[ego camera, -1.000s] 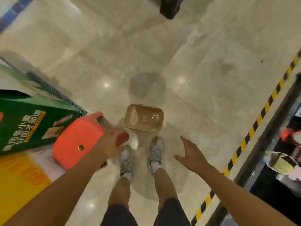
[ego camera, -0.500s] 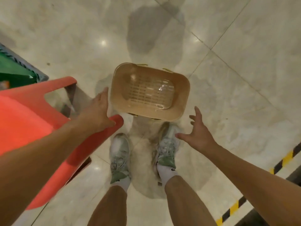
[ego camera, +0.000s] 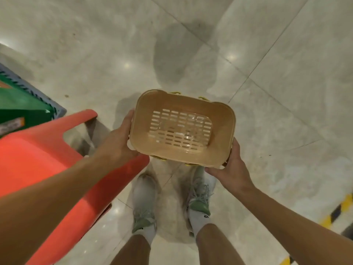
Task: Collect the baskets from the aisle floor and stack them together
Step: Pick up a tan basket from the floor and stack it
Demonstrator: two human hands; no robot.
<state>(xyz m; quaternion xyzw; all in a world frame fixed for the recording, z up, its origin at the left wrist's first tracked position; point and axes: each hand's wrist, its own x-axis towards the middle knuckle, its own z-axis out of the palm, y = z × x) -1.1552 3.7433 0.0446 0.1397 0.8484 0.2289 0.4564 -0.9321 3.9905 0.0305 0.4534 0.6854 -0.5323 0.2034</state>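
A tan plastic basket (ego camera: 219, 131) with a slotted bottom is in front of me, just above my shoes, its open side facing up. My left hand (ego camera: 119, 142) grips its left rim. My right hand (ego camera: 232, 169) holds its near right corner. A red-orange basket (ego camera: 38, 159) hangs from my left forearm, its rim reaching under my left wrist. Whether the tan basket still touches the floor I cannot tell.
Pale marble floor tiles (ego camera: 286, 92) spread all around. A green display box on a grey-blue pallet edge (ego camera: 28, 106) stands at the left. Yellow-black hazard tape (ego camera: 338, 213) runs along the floor at the lower right. My two feet stand below the basket.
I bent closer to the tan basket. Both hands, which were open and apart, closed on its left rim and right corner. The red-orange basket stayed on my left arm.
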